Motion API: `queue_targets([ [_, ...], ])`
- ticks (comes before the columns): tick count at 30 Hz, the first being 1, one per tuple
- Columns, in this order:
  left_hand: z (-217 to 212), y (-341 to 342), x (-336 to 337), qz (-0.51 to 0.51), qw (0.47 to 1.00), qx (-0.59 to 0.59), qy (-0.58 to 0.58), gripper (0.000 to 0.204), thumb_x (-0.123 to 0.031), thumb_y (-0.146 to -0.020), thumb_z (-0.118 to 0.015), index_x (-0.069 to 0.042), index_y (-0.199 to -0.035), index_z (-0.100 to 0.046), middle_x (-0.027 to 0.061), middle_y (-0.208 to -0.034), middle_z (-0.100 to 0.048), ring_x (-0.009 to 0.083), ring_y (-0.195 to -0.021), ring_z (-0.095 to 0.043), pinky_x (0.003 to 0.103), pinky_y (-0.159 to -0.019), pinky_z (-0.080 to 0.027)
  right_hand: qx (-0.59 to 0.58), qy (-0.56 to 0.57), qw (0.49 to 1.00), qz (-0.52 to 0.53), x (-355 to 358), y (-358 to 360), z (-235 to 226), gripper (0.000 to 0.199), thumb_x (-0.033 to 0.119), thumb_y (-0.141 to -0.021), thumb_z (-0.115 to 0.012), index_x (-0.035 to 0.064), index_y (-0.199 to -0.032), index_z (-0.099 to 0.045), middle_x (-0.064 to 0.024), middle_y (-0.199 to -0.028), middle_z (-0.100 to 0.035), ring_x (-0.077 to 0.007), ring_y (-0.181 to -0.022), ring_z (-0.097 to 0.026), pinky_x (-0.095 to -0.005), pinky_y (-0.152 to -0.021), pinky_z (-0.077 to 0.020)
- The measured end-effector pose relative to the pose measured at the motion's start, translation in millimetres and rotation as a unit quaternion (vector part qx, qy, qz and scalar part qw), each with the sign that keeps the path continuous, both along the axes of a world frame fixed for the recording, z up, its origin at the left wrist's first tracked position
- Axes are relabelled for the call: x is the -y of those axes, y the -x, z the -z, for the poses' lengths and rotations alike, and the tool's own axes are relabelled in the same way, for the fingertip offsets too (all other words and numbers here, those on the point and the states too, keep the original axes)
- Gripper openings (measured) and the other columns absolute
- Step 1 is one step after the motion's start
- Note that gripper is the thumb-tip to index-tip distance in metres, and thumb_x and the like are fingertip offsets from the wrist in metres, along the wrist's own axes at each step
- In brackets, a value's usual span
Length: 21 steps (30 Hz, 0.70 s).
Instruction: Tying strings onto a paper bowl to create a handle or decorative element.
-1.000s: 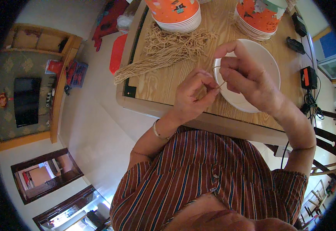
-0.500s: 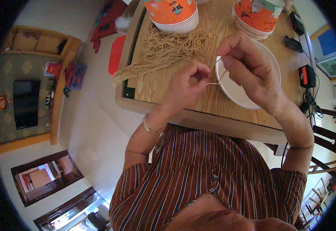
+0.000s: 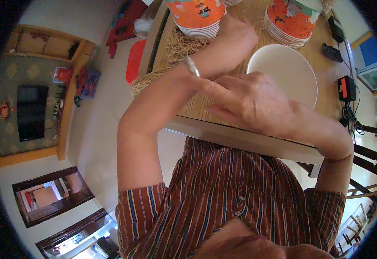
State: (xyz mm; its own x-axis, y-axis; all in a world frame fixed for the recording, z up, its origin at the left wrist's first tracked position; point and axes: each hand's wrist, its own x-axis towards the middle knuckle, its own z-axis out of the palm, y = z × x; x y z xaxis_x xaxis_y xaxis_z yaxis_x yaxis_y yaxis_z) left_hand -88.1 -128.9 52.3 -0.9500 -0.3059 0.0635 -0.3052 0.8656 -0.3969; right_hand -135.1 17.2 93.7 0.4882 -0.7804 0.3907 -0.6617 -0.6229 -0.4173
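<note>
My left hand [image 3: 237,42] reaches across to the far side of the table, right against a stack of orange paper tubs [image 3: 200,16]. Its fingers are mostly hidden from view. Closer to the table's front edge, my right hand [image 3: 257,101] lies below the left wrist, its index finger stretched toward the left forearm and its thumb apart. I see nothing held in it. Beside it stands a round white tub [image 3: 285,69], open at the top. Tan strings [image 3: 182,48] lie in a loose pile partly covered by my left forearm.
A second stack of orange tubs [image 3: 290,21] stands at the far right of the wooden table [image 3: 197,105]. Black adapters and cables [image 3: 346,88] lie along the right edge. A red stool [image 3: 135,60] is beyond the left edge.
My left hand has moved up and away to the tub stack. My right hand has come down and left, its pinch opened. The short string between the hands no longer shows.
</note>
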Motion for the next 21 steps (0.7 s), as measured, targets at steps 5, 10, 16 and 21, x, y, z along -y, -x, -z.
queue_targets([
  [5, 7, 24, -6, -0.058, 0.987, 0.128, 0.076, 0.03, -0.018, -0.08, -0.06, -0.006, -0.107, -0.061, 0.0132, -0.104, -0.064, 0.031, -0.097, -0.065, 0.046, -0.069, -0.051, -0.03, 0.009, 0.997, 0.067, 6, -4, -3, 0.043, 0.017, -0.085, -0.057, 0.0066, -0.127, -0.051, -0.0109, -0.067, -0.064, -0.0334, -0.058, -0.065, -0.043, -0.047, -0.052],
  [10, 10, 24, -4, -0.045, 0.996, 0.069, 0.039, 0.026, -0.019, -0.079, -0.063, -0.007, -0.103, -0.065, 0.0116, -0.106, -0.065, 0.0277, -0.102, -0.064, 0.046, -0.073, -0.05, -0.092, -0.032, 0.985, 0.141, 3, -7, -11, 0.059, 0.019, -0.08, -0.066, 0.0088, -0.133, -0.043, -0.0113, -0.066, -0.064, -0.0316, -0.059, -0.066, -0.0425, -0.05, -0.0522],
  [16, 14, 22, -4, -0.027, 1.0, 0.005, 0.001, 0.024, -0.02, -0.078, -0.066, -0.009, -0.098, -0.07, 0.01, -0.108, -0.066, 0.0243, -0.106, -0.062, 0.046, -0.077, -0.05, -0.14, 0.009, 0.97, 0.2, 7, 6, 3, 0.053, 0.019, -0.082, -0.063, 0.01, -0.13, -0.042, -0.0123, -0.063, -0.063, -0.032, -0.058, -0.065, -0.0449, -0.049, -0.051],
  [21, 39, -27, 24, 0.02, 0.95, -0.1, -0.296, 0.027, -0.02, -0.081, -0.063, -0.009, -0.106, -0.064, 0.0098, -0.103, -0.066, 0.0265, -0.098, -0.064, 0.042, -0.078, -0.05, -0.132, -0.02, 0.971, 0.198, 7, 38, -2, 0.049, 0.015, -0.085, -0.061, 0.0096, -0.13, -0.043, -0.0156, -0.062, -0.06, -0.031, -0.057, -0.063, -0.0435, -0.051, -0.0485],
])
